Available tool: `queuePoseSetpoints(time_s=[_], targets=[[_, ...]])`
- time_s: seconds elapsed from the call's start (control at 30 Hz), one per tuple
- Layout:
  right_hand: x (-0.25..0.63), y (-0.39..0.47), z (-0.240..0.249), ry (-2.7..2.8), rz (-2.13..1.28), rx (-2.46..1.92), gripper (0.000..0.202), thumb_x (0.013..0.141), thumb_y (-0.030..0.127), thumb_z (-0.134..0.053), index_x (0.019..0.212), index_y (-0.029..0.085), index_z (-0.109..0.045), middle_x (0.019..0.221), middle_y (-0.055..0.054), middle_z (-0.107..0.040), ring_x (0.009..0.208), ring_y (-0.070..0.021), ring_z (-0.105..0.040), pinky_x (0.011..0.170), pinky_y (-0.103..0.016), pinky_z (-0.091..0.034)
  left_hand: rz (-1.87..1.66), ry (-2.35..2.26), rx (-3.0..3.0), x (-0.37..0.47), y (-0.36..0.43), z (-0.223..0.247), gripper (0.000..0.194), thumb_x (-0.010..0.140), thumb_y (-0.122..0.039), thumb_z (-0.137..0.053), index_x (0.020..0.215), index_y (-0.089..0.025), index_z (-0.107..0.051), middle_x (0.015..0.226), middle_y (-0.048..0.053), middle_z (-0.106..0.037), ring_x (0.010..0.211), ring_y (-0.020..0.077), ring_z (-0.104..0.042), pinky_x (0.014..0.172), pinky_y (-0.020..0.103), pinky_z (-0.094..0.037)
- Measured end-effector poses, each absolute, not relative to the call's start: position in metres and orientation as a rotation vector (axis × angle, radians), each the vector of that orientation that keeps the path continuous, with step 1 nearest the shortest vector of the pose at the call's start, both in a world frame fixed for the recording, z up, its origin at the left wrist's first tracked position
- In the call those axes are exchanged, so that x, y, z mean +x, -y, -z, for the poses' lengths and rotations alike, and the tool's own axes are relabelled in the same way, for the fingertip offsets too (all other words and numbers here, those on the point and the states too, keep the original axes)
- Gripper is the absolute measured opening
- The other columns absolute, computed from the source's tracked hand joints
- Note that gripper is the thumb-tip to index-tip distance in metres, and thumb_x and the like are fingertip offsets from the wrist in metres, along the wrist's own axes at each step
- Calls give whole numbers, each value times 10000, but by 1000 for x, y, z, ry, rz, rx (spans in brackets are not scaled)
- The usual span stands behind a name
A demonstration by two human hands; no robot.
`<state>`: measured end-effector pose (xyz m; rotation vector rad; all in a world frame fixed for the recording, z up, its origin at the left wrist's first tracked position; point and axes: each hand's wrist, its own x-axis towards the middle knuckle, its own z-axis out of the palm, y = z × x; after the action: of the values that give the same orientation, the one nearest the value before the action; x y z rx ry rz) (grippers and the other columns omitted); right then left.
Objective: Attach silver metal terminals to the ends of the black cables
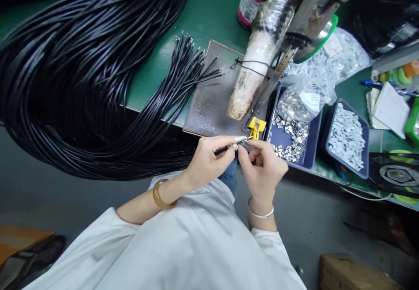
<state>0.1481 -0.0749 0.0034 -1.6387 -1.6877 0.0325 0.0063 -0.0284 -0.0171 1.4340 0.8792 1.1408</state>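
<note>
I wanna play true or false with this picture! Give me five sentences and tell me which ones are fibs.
1. The left hand holds a thin black cable. True.
2. The right wrist wears a chunky brown bangle. False: it wears a thin silver-coloured bangle.
3. The dark blue rectangular tray near the right hand has small shiny metal pieces in it. True.
4. The big looped bundle is bright red. False: the big looped cable bundle is black.
5. A small bright-yellow piece is just beyond the hands. True.

thin black cable (pixel 221 150), pinched in left fingers (pixel 214 144), slanting slightly; tip (fine detail unclear) pointing rightward.
</note>
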Motion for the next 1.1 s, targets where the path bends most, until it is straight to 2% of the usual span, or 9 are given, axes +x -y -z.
queuePoseSetpoints(time_s=[0.1,0.3,0.43,0.5,0.57,0.67,0.73,0.97,1.1], targets=[[146,70,-1,1672,-109,-1644,64,891,216,-669,847,212,-623,590,97,-494,456,-33,-406,498,-197,-340,-1216,-883,1542,6,30,19,268,853,-94,-618,1057,-146,-784,961,86,-803,842,158,-744,772,233,-581],[154,71,2,1372,-655,-1434,118,925,265,-626,818,217,-624,605,81,-510,462,-54,-431,433,-199,-311,-1300,-775,1683,6,30,13,246,877,-101,-635,1074,-139,-777,856,76,-797,674,113,-705,642,189,-550],[157,69,1,1168,-387,-1223,80,918,279,-628,877,217,-658,560,85,-509,401,-53,-429,387,-198,-305,-1339,-861,1512,10,27,11,169,826,-97,-686,943,-137,-802,835,70,-801,669,113,-697,626,181,-531],[157,67,2,1116,-249,-1169,124,931,230,-593,1046,236,-640,569,93,-556,365,-53,-429,361,-191,-311,-1307,-930,1399,12,25,11,124,805,-112,-698,862,-134,-805,688,28,-749,528,73,-578,509,168,-438],[155,66,4,1138,-184,-1205,227,939,160,-563,1144,252,-593,688,72,-677,410,-68,-544,382,-190,-412,-1240,-963,1306,12,21,10,98,791,-147,-706,807,-125,-800,569,-10,-652,462,48,-447,454,171,-347],[153,66,11,1296,-141,-1309,190,909,114,-614,1054,237,-615,906,14,-760,724,-143,-751,640,-294,-634,-1136,-981,1209,13,16,6,114,778,-191,-707,766,-112,-789,521,-27,-550,481,49,-388,458,179,-305],[151,64,15,1422,-92,-1337,165,871,105,-670,970,233,-637,962,-8,-762,887,-178,-762,791,-360,-654,-1094,-991,1190,13,13,4,123,773,-201,-703,756,-110,-783,526,-27,-526,498,52,-381,468,182,-301],[148,55,17,1501,-32,-1306,220,829,59,-695,958,233,-653,1025,-31,-756,933,-167,-735,787,-334,-646,-1140,-998,1179,16,7,1,88,736,-166,-704,734,-101,-763,533,-38,-501,489,38,-349,447,159,-280],[148,51,13,1521,8,-1314,232,812,60,-722,955,237,-675,1012,-25,-755,931,-169,-732,792,-338,-643,-1161,-982,1198,16,6,2,79,748,-147,-704,772,-108,-769,569,-31,-558,491,31,-358,442,151,-281]])
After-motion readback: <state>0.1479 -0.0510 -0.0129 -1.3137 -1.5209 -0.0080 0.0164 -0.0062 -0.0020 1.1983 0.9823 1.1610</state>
